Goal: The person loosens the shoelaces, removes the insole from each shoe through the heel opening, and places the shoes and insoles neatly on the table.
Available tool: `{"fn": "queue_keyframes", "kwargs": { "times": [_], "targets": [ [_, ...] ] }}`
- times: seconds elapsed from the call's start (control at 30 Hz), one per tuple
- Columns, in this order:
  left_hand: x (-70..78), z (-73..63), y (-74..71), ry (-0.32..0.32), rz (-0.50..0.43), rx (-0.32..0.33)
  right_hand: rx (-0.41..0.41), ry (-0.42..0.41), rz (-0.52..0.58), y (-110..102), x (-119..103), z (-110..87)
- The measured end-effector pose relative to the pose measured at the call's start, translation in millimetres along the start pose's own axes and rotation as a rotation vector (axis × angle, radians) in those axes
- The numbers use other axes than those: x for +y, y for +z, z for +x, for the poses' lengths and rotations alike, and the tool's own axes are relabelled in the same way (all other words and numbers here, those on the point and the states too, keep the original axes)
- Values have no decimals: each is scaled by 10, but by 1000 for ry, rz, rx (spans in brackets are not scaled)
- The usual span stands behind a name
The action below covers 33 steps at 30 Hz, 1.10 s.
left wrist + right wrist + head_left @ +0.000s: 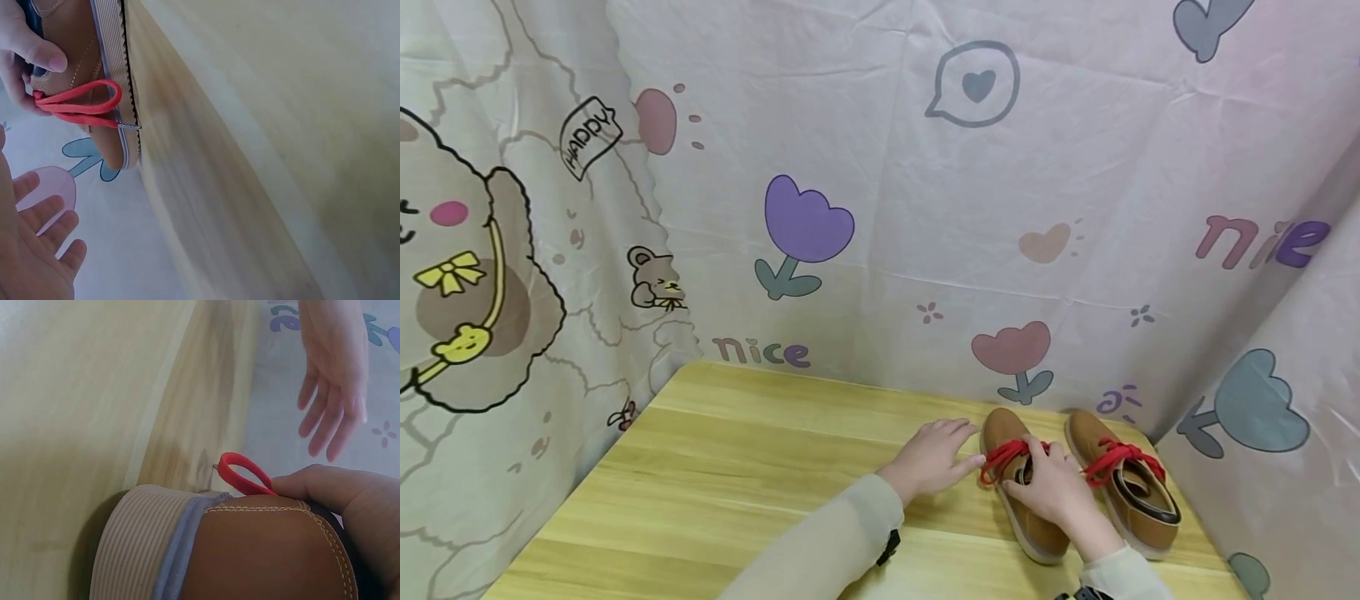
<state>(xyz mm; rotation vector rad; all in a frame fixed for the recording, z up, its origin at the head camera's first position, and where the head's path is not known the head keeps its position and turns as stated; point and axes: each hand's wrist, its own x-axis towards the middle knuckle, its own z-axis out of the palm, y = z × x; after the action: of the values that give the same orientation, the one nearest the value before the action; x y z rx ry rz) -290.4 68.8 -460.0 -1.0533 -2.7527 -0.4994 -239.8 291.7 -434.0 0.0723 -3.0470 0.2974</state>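
Two brown leather shoes with red laces stand side by side at the table's right end in the head view. My right hand point(1056, 489) grips the nearer-left shoe point(1002, 425) around its opening, the thumb on its left side and the fingers across the top. Its red lace point(1000, 458) is tied in a bow, one loop hanging over the side toward the left. My left hand point(931, 458) hovers just left of the toe, fingers spread and holding nothing. In the left wrist view, the right thumb point(50, 59) presses the brown upper beside the bow.
The other shoe point(1157, 533), also with a tied red bow point(1123, 454), stands close to the right near the table edge. A wood-grain table point(715, 467) extends left. Printed cloth point(880, 125) hangs behind and along both sides.
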Motion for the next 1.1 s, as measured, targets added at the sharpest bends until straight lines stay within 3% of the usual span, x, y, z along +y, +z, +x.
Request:
{"fn": "queue_keyframes", "kwargs": {
  "times": [0.37, 0.83, 1.1],
  "targets": [
    [6, 126, 87, -16, -4, 10, 4, -55, -3, 3, -69, -75],
    [-1, 129, 211, -44, -12, -18, -8, -144, 6, 12, -76, -101],
    [-16, 127, 251, -50, 26, -82, -11, -199, 28, 10, -82, -122]
  ]
}}
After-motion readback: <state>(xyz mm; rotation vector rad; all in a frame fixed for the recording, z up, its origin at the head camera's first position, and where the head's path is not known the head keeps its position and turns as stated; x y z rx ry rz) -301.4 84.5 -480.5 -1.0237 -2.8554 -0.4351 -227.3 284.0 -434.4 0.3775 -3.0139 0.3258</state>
